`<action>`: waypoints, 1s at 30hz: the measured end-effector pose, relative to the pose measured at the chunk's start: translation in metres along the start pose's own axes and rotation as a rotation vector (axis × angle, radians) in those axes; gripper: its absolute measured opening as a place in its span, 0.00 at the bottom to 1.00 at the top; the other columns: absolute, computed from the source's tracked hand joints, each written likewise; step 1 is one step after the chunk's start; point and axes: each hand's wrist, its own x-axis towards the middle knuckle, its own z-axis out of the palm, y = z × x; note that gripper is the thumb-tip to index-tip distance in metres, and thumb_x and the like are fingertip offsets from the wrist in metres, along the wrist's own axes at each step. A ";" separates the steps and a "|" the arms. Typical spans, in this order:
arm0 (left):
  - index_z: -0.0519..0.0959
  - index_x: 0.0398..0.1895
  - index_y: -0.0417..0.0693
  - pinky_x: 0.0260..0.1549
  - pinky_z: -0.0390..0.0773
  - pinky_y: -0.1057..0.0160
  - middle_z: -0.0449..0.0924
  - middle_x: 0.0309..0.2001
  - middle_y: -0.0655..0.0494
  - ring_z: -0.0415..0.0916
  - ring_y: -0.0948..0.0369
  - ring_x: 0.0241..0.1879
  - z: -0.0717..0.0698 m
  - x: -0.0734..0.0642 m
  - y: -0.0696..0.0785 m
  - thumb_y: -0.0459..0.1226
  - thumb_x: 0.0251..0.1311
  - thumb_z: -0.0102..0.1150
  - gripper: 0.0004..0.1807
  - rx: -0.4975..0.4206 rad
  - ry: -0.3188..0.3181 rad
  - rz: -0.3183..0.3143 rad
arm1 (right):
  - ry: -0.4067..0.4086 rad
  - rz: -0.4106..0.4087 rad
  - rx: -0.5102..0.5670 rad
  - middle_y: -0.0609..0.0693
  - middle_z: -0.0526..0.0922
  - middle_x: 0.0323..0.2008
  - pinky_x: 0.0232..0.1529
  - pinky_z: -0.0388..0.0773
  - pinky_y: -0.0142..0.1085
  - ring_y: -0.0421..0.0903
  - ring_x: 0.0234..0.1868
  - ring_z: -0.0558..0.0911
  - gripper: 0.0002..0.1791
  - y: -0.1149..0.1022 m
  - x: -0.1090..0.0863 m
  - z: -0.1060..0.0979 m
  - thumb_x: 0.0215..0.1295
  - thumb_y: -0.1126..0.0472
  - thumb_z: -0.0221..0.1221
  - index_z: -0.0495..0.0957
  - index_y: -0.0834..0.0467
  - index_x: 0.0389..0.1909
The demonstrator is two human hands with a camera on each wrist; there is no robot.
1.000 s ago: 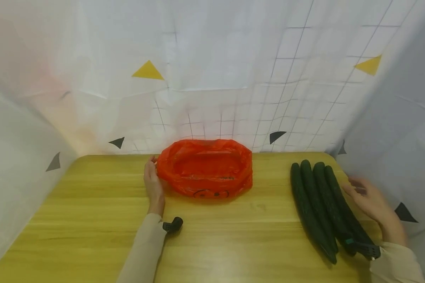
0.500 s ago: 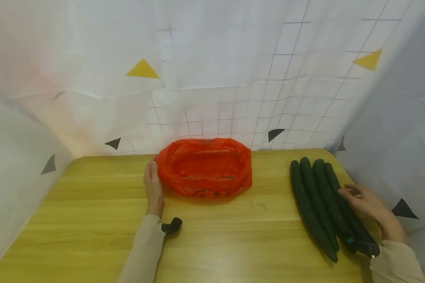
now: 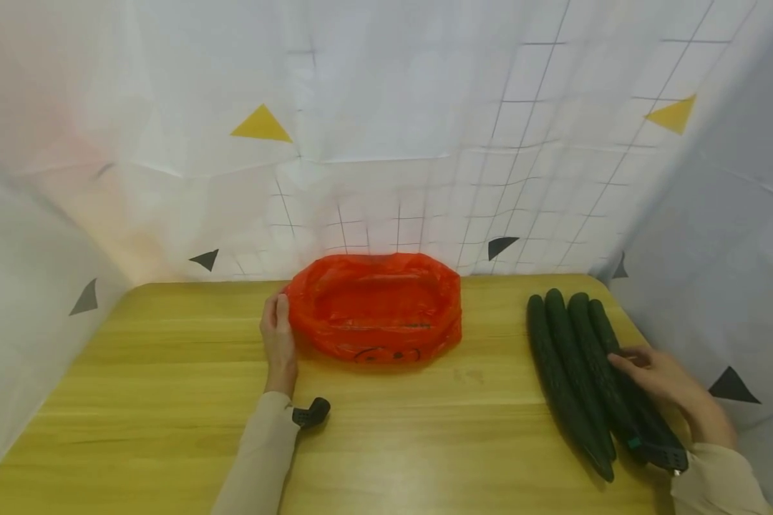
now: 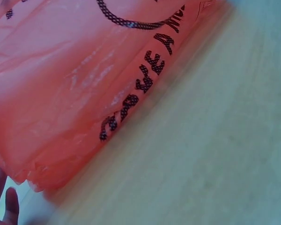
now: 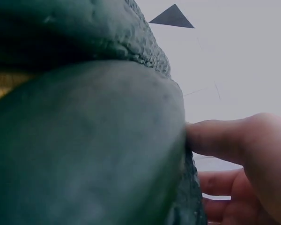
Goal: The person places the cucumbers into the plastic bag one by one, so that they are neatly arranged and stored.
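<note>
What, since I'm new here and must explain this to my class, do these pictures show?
There is no robot, only a person's two bare hands. The wide picture comes from a camera worn on the head, looking forward and down; the two close-ups come from a camera on each wrist.

On the wooden table stands an open red plastic bag. To its right, four cucumbers lie side by side. The left hand is at the bag's left end and seems to touch it. The right hand touches the rightmost cucumber; whether it grips it, I can't tell. Nothing looks lifted.
</note>
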 end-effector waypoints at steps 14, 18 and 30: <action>0.74 0.58 0.52 0.49 0.71 0.73 0.74 0.54 0.57 0.69 0.62 0.50 0.001 0.000 -0.003 0.50 0.67 0.49 0.22 0.004 -0.001 0.011 | -0.032 0.037 0.065 0.82 0.62 0.58 0.46 0.73 0.57 0.76 0.55 0.66 0.40 0.007 -0.001 -0.004 0.73 0.44 0.38 0.59 0.82 0.59; 0.73 0.58 0.46 0.46 0.72 0.76 0.74 0.50 0.57 0.70 0.63 0.47 0.002 -0.001 0.002 0.42 0.68 0.50 0.19 -0.028 -0.012 0.012 | -0.100 0.104 0.123 0.83 0.51 0.62 0.46 0.73 0.57 0.79 0.57 0.61 0.45 0.008 -0.003 -0.013 0.73 0.40 0.33 0.49 0.81 0.64; 0.75 0.54 0.42 0.39 0.73 0.76 0.74 0.42 0.60 0.72 0.64 0.38 0.005 -0.009 0.019 0.42 0.65 0.54 0.18 -0.002 -0.030 0.006 | 0.054 0.173 0.269 0.80 0.40 0.67 0.50 0.64 0.65 0.79 0.60 0.55 0.48 0.000 -0.014 -0.024 0.70 0.35 0.32 0.37 0.74 0.70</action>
